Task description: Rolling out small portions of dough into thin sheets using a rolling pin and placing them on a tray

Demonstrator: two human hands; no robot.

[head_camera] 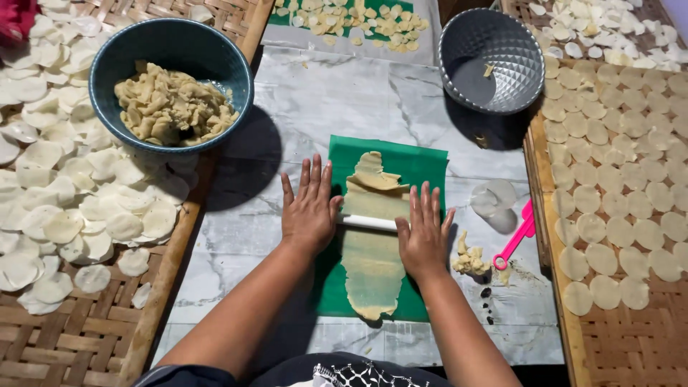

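Observation:
A white rolling pin (368,223) lies across a long strip of beige dough (373,265) on a green plastic sheet (423,168). My left hand (310,208) presses flat on the pin's left end, fingers spread. My right hand (424,233) presses flat on its right end. The dough behind the pin is thicker and folded; in front of it the dough is thin and smooth.
A blue bowl (122,54) of dough pieces stands far left. A grey faceted bowl (527,54) stands far right. Woven trays (79,344) (631,344) with several dough discs flank the marble surface. A pink tool (517,240), dough scraps (469,259) and a clear round piece (494,197) lie right of the sheet.

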